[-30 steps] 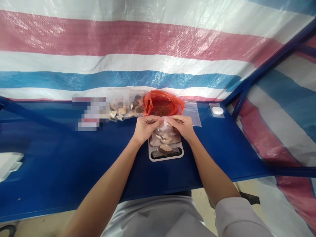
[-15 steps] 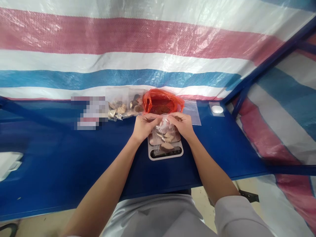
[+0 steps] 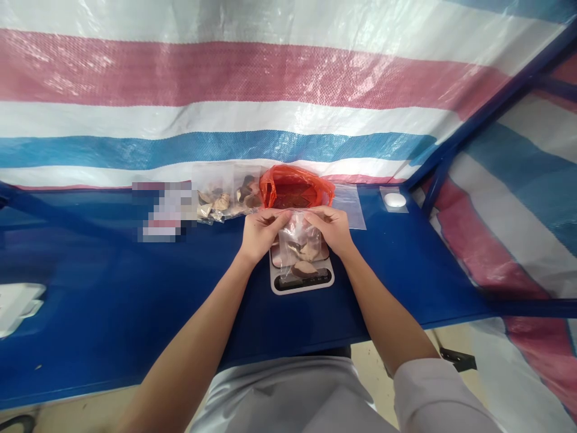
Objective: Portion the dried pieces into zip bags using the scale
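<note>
Between my two hands is a clear zip bag (image 3: 288, 246) with several pale and brown dried slices in its lower part. My left hand (image 3: 261, 233) pinches the top edge on the left, thumb against fingers. On the right, my right hand (image 3: 332, 227) pinches the same edge. The bag hangs over a white kitchen scale (image 3: 301, 288), covering much of its plate and part of its dark display. Just behind my hands stands an open red plastic bag (image 3: 297, 174); its contents are too unclear to name.
Filled clear bags (image 3: 214, 204) of dried slices lie left of the red bag. A flat clear bag (image 3: 356, 207) lies to its right. Farther right is a small white round object (image 3: 395, 200). A white container (image 3: 18, 307) sits on the blue table (image 3: 135, 300). Striped sheeting (image 3: 225, 78) hangs behind.
Both hands keep their pinch on the clear bag, with only slight finger movement. The slices inside look slightly shifted. The whole view has moved a little.
</note>
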